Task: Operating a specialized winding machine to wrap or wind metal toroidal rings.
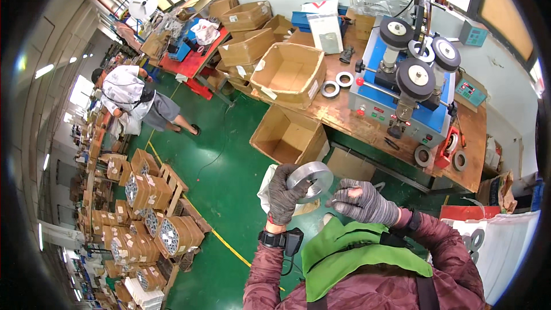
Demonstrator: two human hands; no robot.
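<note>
Out in front of the green apron [344, 264], I have the left hand [283, 195] in its grey glove, closed around one side of a silver ring [324, 179]. Just to the right of the ring is my right hand [370, 204], also gloved, with its fingers bent in. I cannot tell if those fingers pinch anything.

The ring is up in the air, so it looks near the table's edge from above. Green floor [224, 206] gives me the most open room, off to the left, with a yellow line [232, 247] running over it.

Past the hands, an open cardboard box [313, 148] sits low by the front of the wooden table [338, 112]. Up on the table, a bigger open box [281, 96] takes the left part. A blue and white machine [373, 109] with black wheels [416, 79] fills much of the right part. Two more rings [352, 81] lie between them. A red tape holder [449, 148] is near the right end.

Far off to the left, stacked boxes [163, 192] block the way, and another person [129, 89] stands beyond.
</note>
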